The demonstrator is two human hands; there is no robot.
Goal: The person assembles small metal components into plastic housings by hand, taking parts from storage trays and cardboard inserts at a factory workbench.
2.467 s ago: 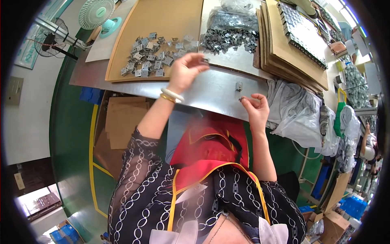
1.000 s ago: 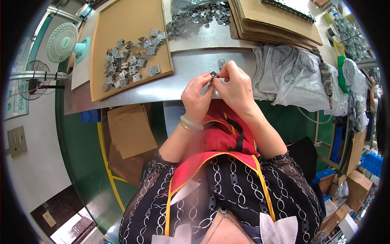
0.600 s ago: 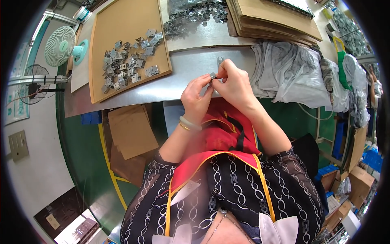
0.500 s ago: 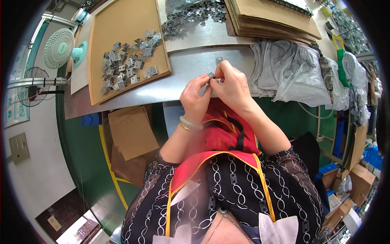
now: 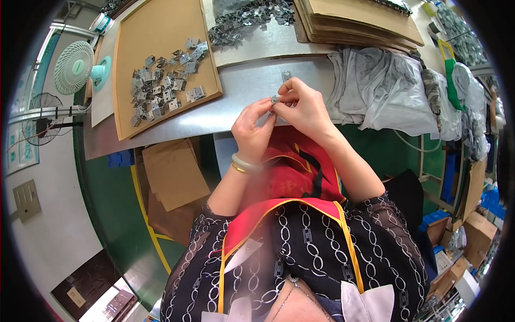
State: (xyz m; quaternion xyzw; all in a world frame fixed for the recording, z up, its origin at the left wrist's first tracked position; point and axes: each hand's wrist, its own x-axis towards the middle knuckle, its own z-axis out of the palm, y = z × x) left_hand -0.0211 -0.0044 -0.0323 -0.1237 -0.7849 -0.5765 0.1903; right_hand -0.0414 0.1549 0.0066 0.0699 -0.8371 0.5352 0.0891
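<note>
A small grey metal piece (image 5: 275,100) is pinched between my hands, above the front edge of the steel tabletop (image 5: 247,86). Thumb and fingers of my left hand (image 5: 253,126) are closed on its left side. From the right, my right hand (image 5: 304,110) grips it too, fingers curled over it. The fingertips cover most of its shape. Just beyond my right hand, another small metal bracket (image 5: 286,75) lies on the steel. A shallow brown tray (image 5: 155,32) at the left holds a pile of bent metal brackets (image 5: 166,83).
More small dark metal parts (image 5: 252,24) are heaped at the back. Stacked cardboard sheets (image 5: 359,27) stand at the back right. Grey-white cloths (image 5: 381,91) hang over the right table edge beside a power tool (image 5: 431,99). A fan (image 5: 75,67) stands at the far left.
Both hands have shifted very slightly to the left in the picture, still pinching the small metal piece. The surroundings moved slightly the same way, and the bracket beyond my right hand shows more fully.
</note>
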